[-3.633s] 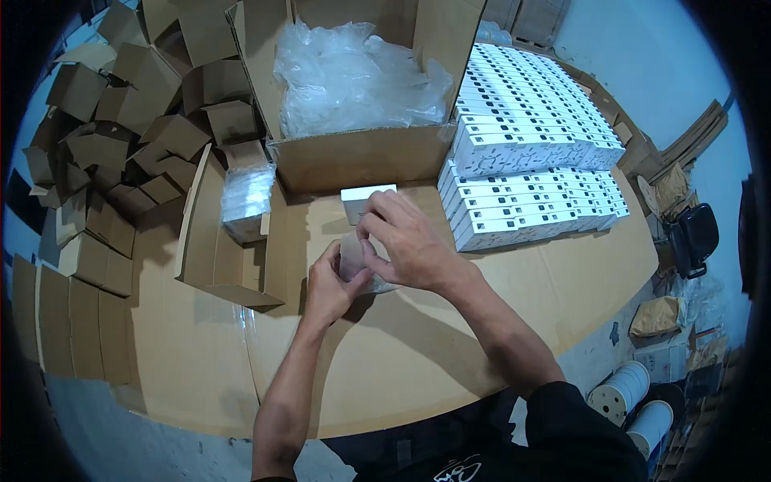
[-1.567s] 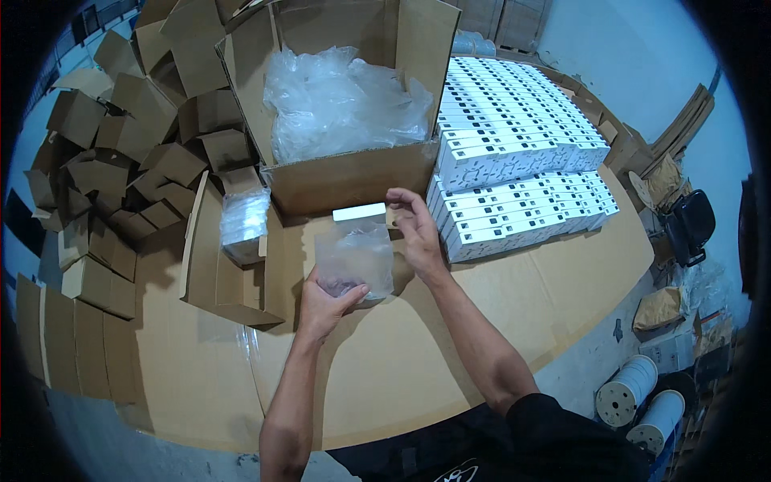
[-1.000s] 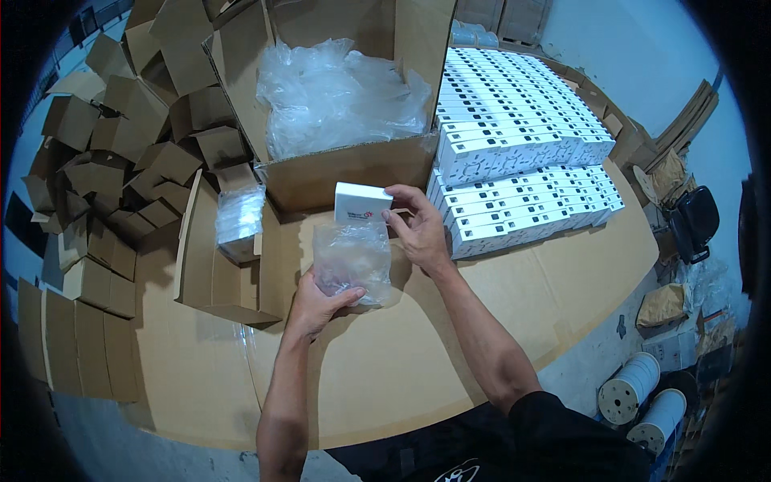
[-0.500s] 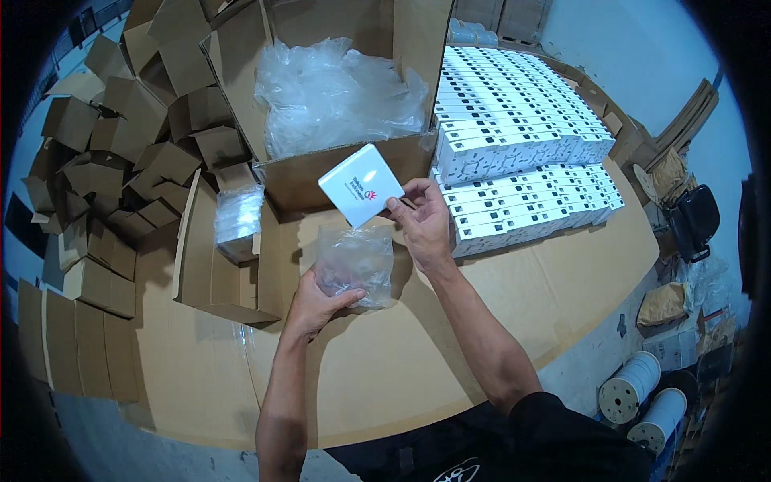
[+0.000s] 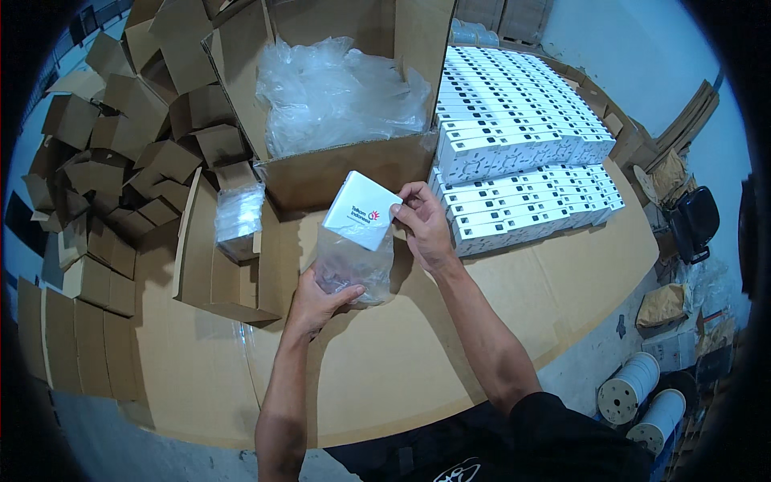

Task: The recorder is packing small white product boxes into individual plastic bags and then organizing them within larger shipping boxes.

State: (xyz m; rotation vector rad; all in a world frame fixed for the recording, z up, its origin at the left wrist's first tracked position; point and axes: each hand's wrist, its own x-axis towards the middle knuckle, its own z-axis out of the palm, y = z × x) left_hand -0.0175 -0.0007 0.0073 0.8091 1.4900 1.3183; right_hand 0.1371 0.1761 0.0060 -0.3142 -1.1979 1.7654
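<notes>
My right hand (image 5: 426, 229) pinches the right corner of a flat, square white box (image 5: 353, 201) with a small printed mark on its face. The box is tilted, and its lower corner sits in the mouth of a clear plastic bag (image 5: 353, 269). Around the bag's left side and lower part my left hand (image 5: 316, 304) is closed, thumb across the front. To the left stands an open cardboard carton (image 5: 229, 285) with several bagged items (image 5: 239, 217) stacked inside.
Behind my hands a large cardboard box (image 5: 345, 177) holds a heap of clear plastic bags (image 5: 337, 96). Rows of white boxes (image 5: 514, 153) are stacked at the right. Many open brown cartons (image 5: 120, 120) pile up at the left. Cable reels (image 5: 630, 386) stand on the floor at the lower right.
My right hand has brought the white box down, and its lower corner has gone from above the bag into the bag's mouth. My left hand has stayed nearly still.
</notes>
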